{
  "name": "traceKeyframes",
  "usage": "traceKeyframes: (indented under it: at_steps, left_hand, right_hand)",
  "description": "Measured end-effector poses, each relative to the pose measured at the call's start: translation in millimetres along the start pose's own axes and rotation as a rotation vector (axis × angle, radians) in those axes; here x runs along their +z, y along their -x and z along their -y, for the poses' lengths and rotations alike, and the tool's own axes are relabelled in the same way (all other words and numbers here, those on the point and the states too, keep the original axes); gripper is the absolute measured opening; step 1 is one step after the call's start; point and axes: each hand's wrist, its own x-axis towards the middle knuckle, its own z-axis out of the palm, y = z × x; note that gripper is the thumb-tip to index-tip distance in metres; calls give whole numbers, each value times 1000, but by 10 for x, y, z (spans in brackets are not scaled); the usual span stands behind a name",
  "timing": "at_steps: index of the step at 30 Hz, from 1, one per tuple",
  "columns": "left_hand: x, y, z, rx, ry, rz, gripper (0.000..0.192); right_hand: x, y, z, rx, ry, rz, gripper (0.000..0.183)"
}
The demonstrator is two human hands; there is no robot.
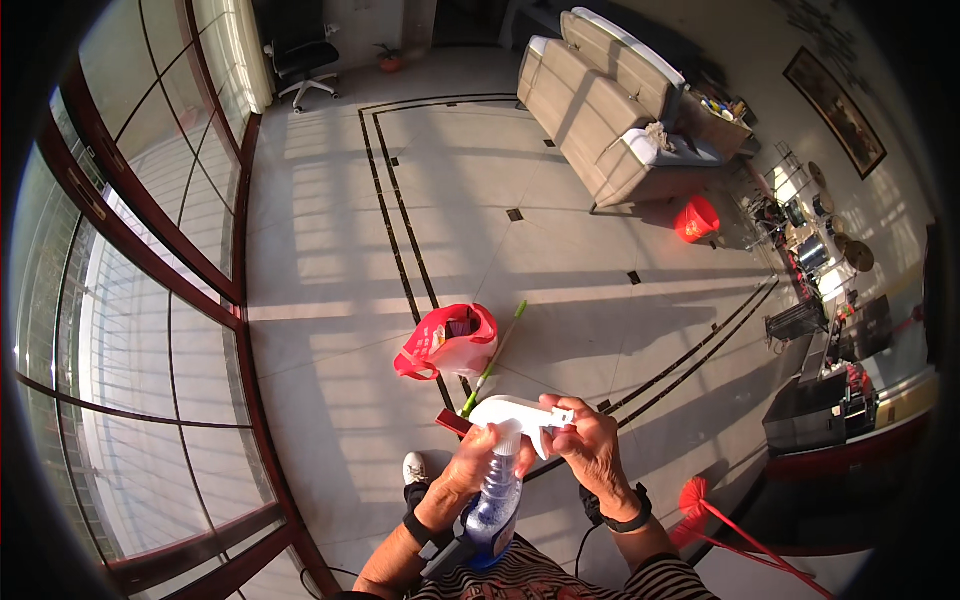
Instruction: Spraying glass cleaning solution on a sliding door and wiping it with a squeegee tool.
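Observation:
A clear spray bottle (496, 495) with blue liquid and a white trigger head (510, 417) stands upright close before my body. My left hand (476, 461) is wrapped around its neck, just under the collar. At the nozzle end of the trigger head, my right hand (585, 442) has its thumb and fingers on the white nozzle. Beyond my hands, a red and white bag (450, 341) sits open on the tiled floor. A green-handled tool (502, 349) lies beside it, its lower end partly hidden behind the spray head.
Glass doors with dark red frames (241, 330) line the left. A beige sofa (600, 135) and a red bucket (697, 219) are at the upper right. A drum set (814, 251) stands against the right wall. A red broom and dustpan (694, 510) are at the lower right.

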Motion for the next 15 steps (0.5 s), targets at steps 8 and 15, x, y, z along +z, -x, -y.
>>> traceKeyframes:
  at_steps: [8,15]
  left_hand:
    - [407,82,-103,109,-340,-169,48]
    - [644,181,-274,89,-307,-155,50]
  right_hand:
    - [100,-23,288,152,-98,-231,22]
    - [-54,126,529,51,-343,-100,19]
